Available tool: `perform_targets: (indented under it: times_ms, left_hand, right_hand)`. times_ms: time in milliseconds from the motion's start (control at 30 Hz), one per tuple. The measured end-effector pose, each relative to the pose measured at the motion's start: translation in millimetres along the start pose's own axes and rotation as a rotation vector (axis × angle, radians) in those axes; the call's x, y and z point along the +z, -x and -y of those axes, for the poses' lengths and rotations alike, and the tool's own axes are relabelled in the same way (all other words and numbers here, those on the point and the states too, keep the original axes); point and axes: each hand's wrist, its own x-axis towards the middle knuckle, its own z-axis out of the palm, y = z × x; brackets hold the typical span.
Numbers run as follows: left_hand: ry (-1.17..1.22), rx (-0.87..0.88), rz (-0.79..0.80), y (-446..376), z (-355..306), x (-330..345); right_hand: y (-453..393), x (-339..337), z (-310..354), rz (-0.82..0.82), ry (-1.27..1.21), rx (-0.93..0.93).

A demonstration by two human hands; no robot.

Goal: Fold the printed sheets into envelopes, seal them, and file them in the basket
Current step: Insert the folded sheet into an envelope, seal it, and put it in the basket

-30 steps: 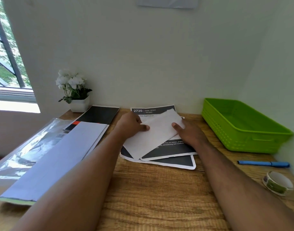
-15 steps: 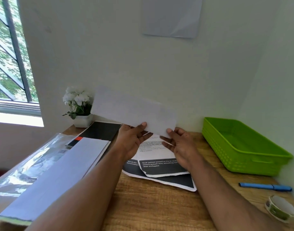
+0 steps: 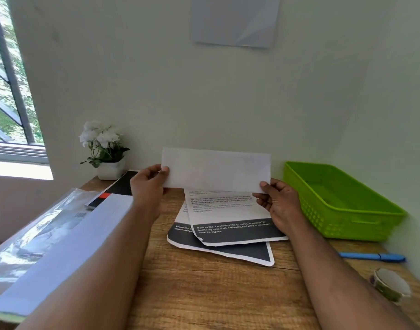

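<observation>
Since the earlier frame I have levelled the folded white sheet (image 3: 216,170), which was tilted. My left hand (image 3: 148,184) pinches its left edge; my right hand (image 3: 279,202) pinches its lower right corner. It hangs upright above the printed sheets (image 3: 230,220) on the wooden desk (image 3: 204,289), left of the green basket (image 3: 342,201).

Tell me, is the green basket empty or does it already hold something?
Empty, as far as shown: the green basket shows only its bare floor, with no envelope inside.
</observation>
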Motion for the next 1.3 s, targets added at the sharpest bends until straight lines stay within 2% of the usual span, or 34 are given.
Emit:
perform_targets:
  times_ms: [67,133,200,267,333,367,433,500,567,600,667,733,800,867,967,1033,1067,1167,1300]
  left_hand:
    - [-0.37,0.139,0.017,-3.0,2.6,-6.2]
    - [-0.719,0.171,0.059,-4.3,6.7,-10.5]
    - [-1.086,0.189,0.176,-2.4,12.2,-10.9]
    - [-1.333,0.206,0.263,5.1,17.1,-8.2]
    - [-1.514,0.223,0.268,13.8,16.5,-4.5]
    - [-1.61,0.25,0.245,17.1,13.8,-2.9]
    - [-1.746,0.327,0.158,21.0,8.2,0.6]
    - [-1.748,0.44,0.125,23.4,6.2,6.1]
    - [-1.689,0.518,0.254,23.2,12.9,12.6]
    - [-1.676,0.502,0.356,22.3,18.7,15.7]
    - [-1.682,0.359,0.533,17.9,30.5,18.5]
    - [-1.674,0.199,0.615,11.9,37.0,17.4]
    - [-1.685,0.126,0.646,9.9,38.7,16.2]
    - [-1.704,0.086,0.661,12.7,36.6,16.3]
    - [-1.753,0.061,0.683,23.4,31.0,19.3]
    - [-1.806,0.142,0.717,34.3,29.3,25.7]
    - [-1.826,0.199,0.742,39.7,29.5,29.4]
    - [-1.827,0.31,0.794,52.8,30.3,40.7]
    - [-1.681,0.258,0.801,58.7,37.8,44.6]
  right_hand:
    - [-1.6,-3.9,0.2,-0.044,0.051,-0.018]
    - [-3.8,-7.6,-1.2,-0.072,0.134,-0.028]
    - [-3.4,-11.9,-3.7,-0.082,0.338,-0.066]
    - [-3.3,-17.2,-5.6,-0.071,0.743,-0.16]
    - [-1.5,-19.3,-5.0,0.005,1.244,-0.237]
    - [-1.6,-18.7,-4.8,0.051,1.422,-0.273]
    - [-0.7,-12.5,-4.1,0.13,1.608,-0.355]
    - [1.0,-3.9,-3.2,0.198,1.632,-0.432]
    - [1.2,2.4,-7.7,0.283,1.628,-0.445]
    - [0.9,4.1,-10.6,0.335,1.635,-0.42]
    - [-0.5,5.7,-18.4,0.446,1.66,-0.297]
    - [-1.7,6.7,-24.8,0.502,1.703,-0.128]
    - [-0.9,7.1,-26.6,0.524,1.716,-0.062]
    - [2.9,8.0,-21.2,0.512,1.671,-0.086]
    - [7.7,8.9,-12.1,0.353,1.589,-0.278]
    - [7.3,9.2,-12.8,0.285,1.568,-0.361]
    - [7.6,9.7,-15.5,0.307,1.547,-0.348]
    - [9.3,12.5,-26.7,0.524,1.588,-0.205]
    - [7.9,13.0,-32.8,0.567,1.717,-0.195]
